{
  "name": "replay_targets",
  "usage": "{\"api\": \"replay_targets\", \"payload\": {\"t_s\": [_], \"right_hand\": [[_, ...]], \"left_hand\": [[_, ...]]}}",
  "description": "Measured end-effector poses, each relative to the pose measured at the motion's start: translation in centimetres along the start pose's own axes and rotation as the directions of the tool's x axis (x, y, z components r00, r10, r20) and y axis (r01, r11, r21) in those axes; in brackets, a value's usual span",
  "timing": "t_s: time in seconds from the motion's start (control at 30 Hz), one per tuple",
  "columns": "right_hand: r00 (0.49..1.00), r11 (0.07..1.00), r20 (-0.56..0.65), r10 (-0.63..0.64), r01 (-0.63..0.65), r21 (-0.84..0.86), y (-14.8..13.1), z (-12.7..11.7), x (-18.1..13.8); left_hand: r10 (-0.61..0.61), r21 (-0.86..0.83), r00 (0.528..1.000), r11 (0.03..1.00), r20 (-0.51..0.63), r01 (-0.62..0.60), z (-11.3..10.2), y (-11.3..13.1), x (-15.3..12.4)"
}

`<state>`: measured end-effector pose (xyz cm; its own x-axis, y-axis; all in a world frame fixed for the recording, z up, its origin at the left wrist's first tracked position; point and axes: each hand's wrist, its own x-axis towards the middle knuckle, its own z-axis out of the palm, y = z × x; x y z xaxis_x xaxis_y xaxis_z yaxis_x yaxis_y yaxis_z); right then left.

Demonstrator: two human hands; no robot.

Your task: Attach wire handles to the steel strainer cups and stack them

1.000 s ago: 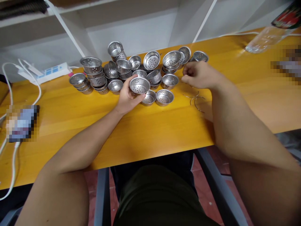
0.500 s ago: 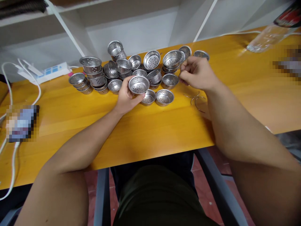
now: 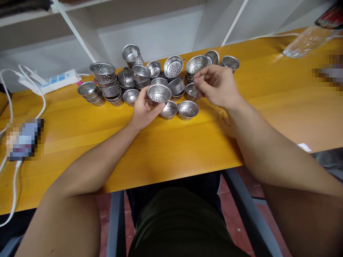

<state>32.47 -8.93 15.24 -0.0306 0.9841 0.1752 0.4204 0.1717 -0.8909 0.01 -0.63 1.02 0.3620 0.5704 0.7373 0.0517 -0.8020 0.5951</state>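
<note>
Orange wooden tabletop (image 3: pixel 174 142), heap of perforated steel cups (image 3: pixel 139 76). Left hand (image 3: pixel 143 109) clasps single round perforated steel cup (image 3: pixel 159 93) mouth-up, likely for rim access; right hand (image 3: pixel 218 87) fingertips pinched together, contents unclear.

— What does the left grip (image 3: pixel 144 107) cover?
— Its palm hides the near wall of the perforated cup (image 3: pixel 159 93) that it clasps.
— And the right grip (image 3: pixel 214 85)?
— Its fingertips (image 3: pixel 197 81) pinch together, but whether a wire sits between them is too fine to tell. Its wrist covers part of the wire rings (image 3: pixel 221 114), and its fingers hide one side of another cup (image 3: pixel 190 92).
— Further out?
— Far left of the left grip are a pixelated patch (image 3: pixel 24 139) and a white cable (image 3: pixel 10 200) running off the edge. Far right of the right grip are another blurred patch (image 3: pixel 328 71) and a clear bottle (image 3: pixel 308 41) cut off at the corner.
</note>
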Motion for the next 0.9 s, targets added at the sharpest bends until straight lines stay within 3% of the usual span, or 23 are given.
{"api": "replay_targets", "payload": {"t_s": [0.07,0.2,0.4,0.9], "right_hand": [[1.0,1.0,0.028,-0.001,0.001,-0.01,-0.6,1.0,-0.7],[0.988,0.992,0.098,-0.123,0.12,0.03,-1.6,3.2,-2.1],[0.967,0.973,0.145,-0.209,0.189,0.135,-1.0,5.3,-2.4],[0.972,0.969,0.092,-0.214,0.2,0.145,-0.8,6.9,-2.4]], "left_hand": [[-0.015,0.022,1.0,1.0,0.015,0.014,0.0,0.4,-0.1],[-0.025,0.106,0.999,0.994,0.037,0.021,-0.1,2.6,-0.2],[-0.037,0.161,0.996,0.987,0.084,0.023,-0.2,5.8,0.4],[-0.046,0.146,0.989,0.989,0.138,0.025,-0.2,7.2,0.6]]}}
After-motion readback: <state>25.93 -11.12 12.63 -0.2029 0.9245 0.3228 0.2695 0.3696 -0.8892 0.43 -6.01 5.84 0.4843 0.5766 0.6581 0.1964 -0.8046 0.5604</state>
